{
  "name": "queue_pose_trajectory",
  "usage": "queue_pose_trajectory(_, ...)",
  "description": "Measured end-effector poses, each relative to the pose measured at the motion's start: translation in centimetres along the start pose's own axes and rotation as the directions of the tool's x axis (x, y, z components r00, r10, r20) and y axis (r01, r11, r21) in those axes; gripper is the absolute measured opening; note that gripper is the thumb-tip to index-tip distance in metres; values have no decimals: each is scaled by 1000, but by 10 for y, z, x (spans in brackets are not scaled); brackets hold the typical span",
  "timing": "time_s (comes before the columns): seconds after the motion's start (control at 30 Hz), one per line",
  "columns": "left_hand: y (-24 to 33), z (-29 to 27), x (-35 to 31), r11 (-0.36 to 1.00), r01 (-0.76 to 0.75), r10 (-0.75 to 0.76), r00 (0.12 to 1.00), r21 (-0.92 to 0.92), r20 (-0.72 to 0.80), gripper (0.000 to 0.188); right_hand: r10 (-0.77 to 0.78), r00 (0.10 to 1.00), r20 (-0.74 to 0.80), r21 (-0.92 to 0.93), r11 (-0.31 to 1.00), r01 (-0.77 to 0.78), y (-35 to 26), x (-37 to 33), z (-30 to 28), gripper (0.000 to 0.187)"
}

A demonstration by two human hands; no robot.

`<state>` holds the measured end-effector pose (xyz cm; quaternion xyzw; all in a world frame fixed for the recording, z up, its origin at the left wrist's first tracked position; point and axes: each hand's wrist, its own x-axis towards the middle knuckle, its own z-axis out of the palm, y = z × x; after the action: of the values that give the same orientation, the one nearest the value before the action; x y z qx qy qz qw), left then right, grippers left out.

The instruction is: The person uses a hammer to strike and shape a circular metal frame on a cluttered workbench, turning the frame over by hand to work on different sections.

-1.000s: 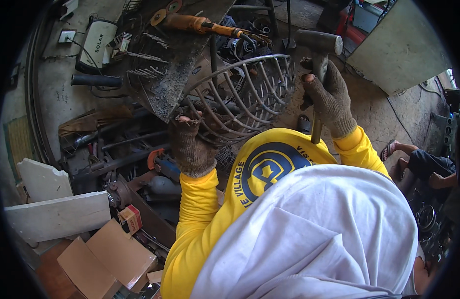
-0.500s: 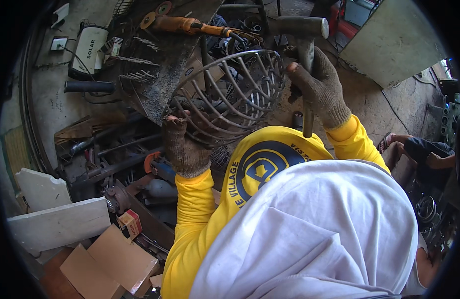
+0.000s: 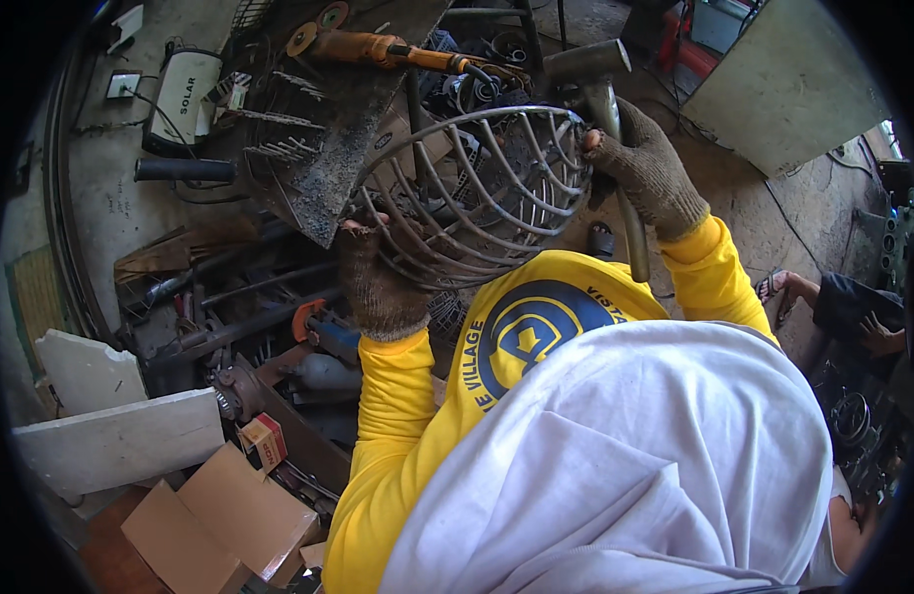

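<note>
A basket of bent metal bars (image 3: 484,259) hangs tilted between my two gloved hands, its open side facing up and away. My left hand (image 3: 383,287) is closed on its near left edge, the bare thumb tip showing on top. At the basket's right end is my right hand (image 3: 655,173), closed around a hammer (image 3: 630,233) with a thick metal head. That hand's bare thumb tip lies against the right end of the basket rim. Its other fingers are mostly hidden behind the hammer handle and the basket.
An orange angle grinder (image 3: 373,48) lies on a metal-topped bench (image 3: 323,183) ahead, near short rods. Scrap metal and an opened cardboard box (image 3: 244,515) are at the left. A metal sheet (image 3: 788,89) stands far right. Another person's hand (image 3: 880,335) shows at the right.
The basket has shifted right and its bars have turned a little. The hammer has tilted, its head moving left and its handle end right. My right thumb has come against the rim.
</note>
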<state>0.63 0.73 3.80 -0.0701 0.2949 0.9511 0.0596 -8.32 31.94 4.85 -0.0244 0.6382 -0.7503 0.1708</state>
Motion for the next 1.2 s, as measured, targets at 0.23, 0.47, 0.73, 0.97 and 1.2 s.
queue_pose_trajectory(0.23, -4, 5, -7, 999, -44, 44, 999, -25, -20, 35, 32, 998, 54, 54, 998, -35, 4, 1, -6, 56)
queue_pose_trajectory(0.47, 2, 23, 1, 861, -162, 209, 977, 482, -44, 44, -224, 974, 41, -22, 974, 225, 16, 0, -13, 61)
queue_pose_trajectory(0.73, -4, 3, 18, 212, -339, 461, 862, 917, 212, 58, -493, 869, -40, 46, 868, 494, 39, -10, -20, 64)
queue_pose_trajectory(0.97, 1, 0, 2, 907, -127, 82, 988, 402, 128, 47, -315, 949, -7, 124, 941, 314, 35, -5, -27, 58)
queue_pose_trajectory(1.2, -15, 32, 1, 972, -29, 34, 999, 232, -17, 37, -69, 997, 40, 78, 995, 66, 26, 1, -27, 64)
